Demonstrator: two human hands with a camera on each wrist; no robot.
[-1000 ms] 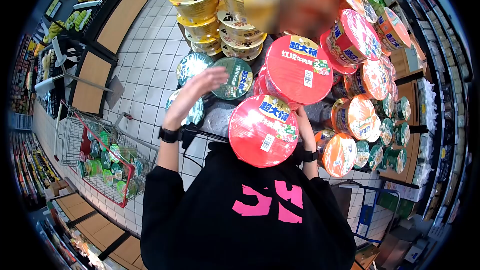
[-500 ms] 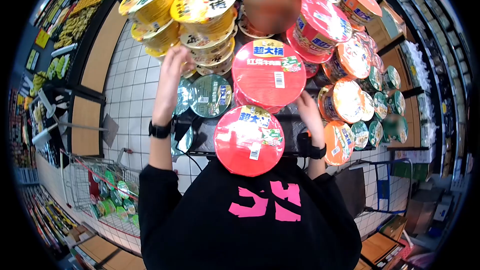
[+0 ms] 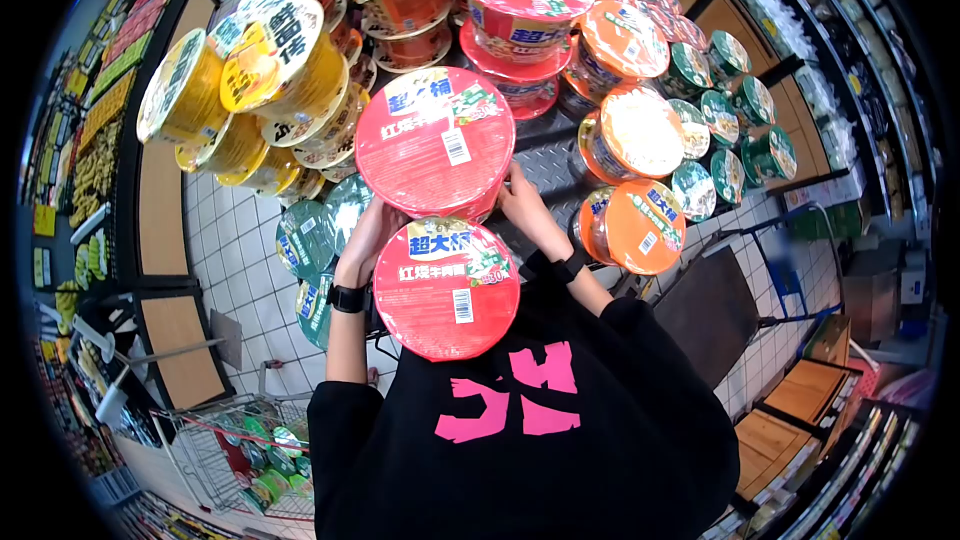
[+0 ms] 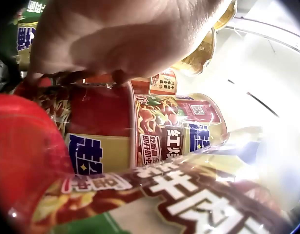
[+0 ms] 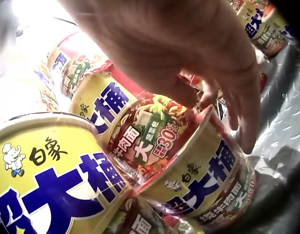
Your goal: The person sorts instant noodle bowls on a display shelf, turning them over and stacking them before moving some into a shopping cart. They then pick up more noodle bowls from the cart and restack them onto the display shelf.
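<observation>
Large red instant noodle tubs stand in a stack (image 3: 432, 145) in front of me, with a second red noodle tub (image 3: 447, 290) nearer, close to the torso. My left hand (image 3: 368, 238) reaches round the left side of the far stack. In the left wrist view its fingers bend down onto a red tub (image 4: 99, 114), fingertips partly hidden. From the right, my right hand (image 3: 528, 212) holds the same stack. The right wrist view shows its thumb and fingers spread about the rim of a lower tub (image 5: 201, 183).
Yellow tubs (image 3: 285, 70) rise in stacks at the left, above green tubs (image 3: 307, 240). Orange tubs (image 3: 645, 227) and small green cups (image 3: 768, 155) stand on the right. A shopping cart (image 3: 240, 450) with green tubs is at lower left. Grey ribbed platform (image 3: 545, 145) shows between stacks.
My left hand has come down from over the green tubs to the red stack's left side. The right hand remains near its right side. The head view has shifted toward the right.
</observation>
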